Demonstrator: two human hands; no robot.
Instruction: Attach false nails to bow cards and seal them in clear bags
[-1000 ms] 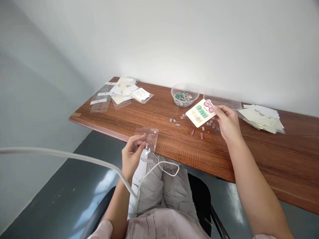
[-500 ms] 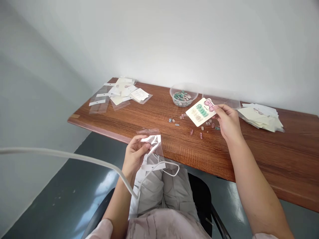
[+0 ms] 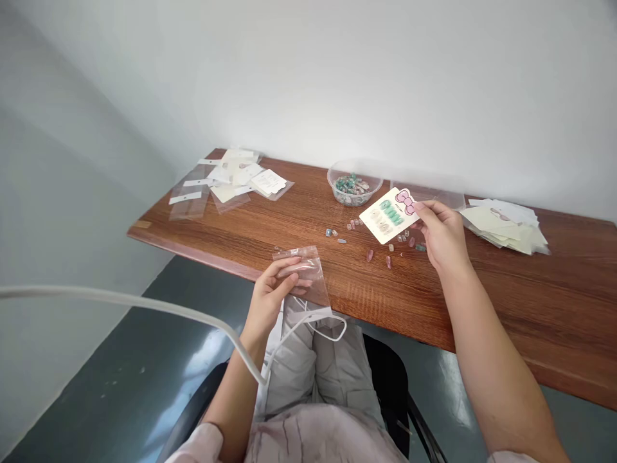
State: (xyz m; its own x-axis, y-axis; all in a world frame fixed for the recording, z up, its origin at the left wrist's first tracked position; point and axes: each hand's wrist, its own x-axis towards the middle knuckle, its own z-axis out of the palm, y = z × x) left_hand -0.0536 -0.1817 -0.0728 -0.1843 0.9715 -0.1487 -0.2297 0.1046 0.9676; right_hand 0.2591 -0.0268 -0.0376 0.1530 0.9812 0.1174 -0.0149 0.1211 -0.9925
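Observation:
Between the thumb and fingers of my left hand (image 3: 276,289) is a clear plastic bag (image 3: 313,292) with a white strip at its lower end, held at the table's front edge. My right hand (image 3: 441,235) pinches the corner of a cream card (image 3: 385,218) above the table. A pink bow is printed on the card, and it bears a row of green press-on nails and a row of pale ones. Loose press-on nails (image 3: 369,255) in pink, blue and clear lie around and below the card. Behind it stands a clear round bowl (image 3: 354,196) holding many more nails.
Clear bags with cards (image 3: 236,173) lie at the left end of the wooden table (image 3: 289,225). A pile of cream cards (image 3: 506,225) is on the right. A clear plastic tray (image 3: 427,195) sits by the wall. A white cable (image 3: 193,313) crosses my left forearm.
My left hand has moved right and slightly up with the bag, which is now spread flatter over the table edge. My right hand and the card have hardly moved.

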